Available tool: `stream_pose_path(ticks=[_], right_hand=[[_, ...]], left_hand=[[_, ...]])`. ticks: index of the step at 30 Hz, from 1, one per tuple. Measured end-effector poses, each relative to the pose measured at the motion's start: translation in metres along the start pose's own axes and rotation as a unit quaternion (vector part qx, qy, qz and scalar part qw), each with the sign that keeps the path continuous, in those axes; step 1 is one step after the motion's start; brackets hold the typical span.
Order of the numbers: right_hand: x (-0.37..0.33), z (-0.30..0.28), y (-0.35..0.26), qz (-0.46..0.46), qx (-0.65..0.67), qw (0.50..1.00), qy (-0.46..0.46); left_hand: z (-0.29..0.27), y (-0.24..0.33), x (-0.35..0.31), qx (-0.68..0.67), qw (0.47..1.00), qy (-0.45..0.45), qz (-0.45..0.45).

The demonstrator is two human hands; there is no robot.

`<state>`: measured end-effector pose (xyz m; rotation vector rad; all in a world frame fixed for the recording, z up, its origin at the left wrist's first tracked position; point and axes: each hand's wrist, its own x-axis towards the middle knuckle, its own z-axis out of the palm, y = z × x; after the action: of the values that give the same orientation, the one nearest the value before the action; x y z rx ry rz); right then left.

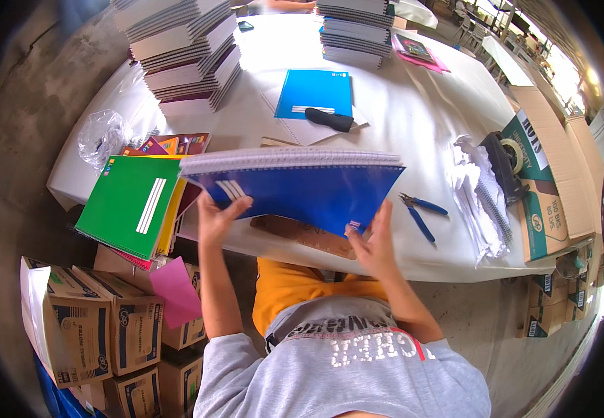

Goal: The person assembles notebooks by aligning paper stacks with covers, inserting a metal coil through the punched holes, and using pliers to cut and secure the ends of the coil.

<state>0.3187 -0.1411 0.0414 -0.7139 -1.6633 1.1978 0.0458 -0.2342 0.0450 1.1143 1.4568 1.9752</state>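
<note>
The left hand [219, 217] grips the left near corner of the dark blue notebook [295, 191]; the thumb rests on the cover and the fingers are largely hidden. The right hand [373, 242] is at the right near corner, thumb against the cover and other fingers along the right edge. The notebook is tilted above the near middle of the white-covered table [410, 129], with its white page edges and binding at the far side. Whether it is a single book or several cannot be told. A brown board [300, 235] lies partly beneath it.

Left: a green notebook [129, 198] tops a pile. Far left: a tall notebook stack [187, 59]. Far centre: a light blue notebook [319, 89] carries a black object [328, 120]. Right: blue-handled cutters [421, 213] lie near crumpled white paper [475, 191]; farther right stands an open carton [547, 217].
</note>
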Motion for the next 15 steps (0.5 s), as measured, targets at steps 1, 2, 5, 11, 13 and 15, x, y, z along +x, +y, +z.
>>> stream_pose_path(ticks=[1, 2, 5, 11, 13, 15], right_hand=[[-0.008, 0.008, 0.009, -0.011, -0.013, 1.000, 0.015], [-0.015, 0.011, 0.013, -0.012, -0.010, 1.000, 0.014], [-0.019, 0.019, 0.022, 0.027, -0.009, 1.000, -0.001], [0.024, -0.030, 0.042, 0.100, 0.003, 0.988, 0.113], [0.038, -0.057, 0.041, 0.093, -0.002, 0.993, 0.074], [0.043, -0.064, 0.039, 0.083, -0.006, 0.996, 0.035]], left_hand=[[0.011, -0.005, -0.005, 0.003, 1.000, 0.017, 0.018], [0.017, -0.010, -0.008, 0.006, 0.999, 0.035, 0.035], [0.017, -0.027, -0.013, -0.061, 0.995, 0.078, 0.009], [0.081, -0.021, 0.006, -0.036, 0.998, 0.021, -0.046], [0.091, -0.021, 0.006, -0.046, 0.998, 0.009, -0.032], [0.092, -0.021, 0.004, -0.046, 0.998, -0.023, -0.029]])
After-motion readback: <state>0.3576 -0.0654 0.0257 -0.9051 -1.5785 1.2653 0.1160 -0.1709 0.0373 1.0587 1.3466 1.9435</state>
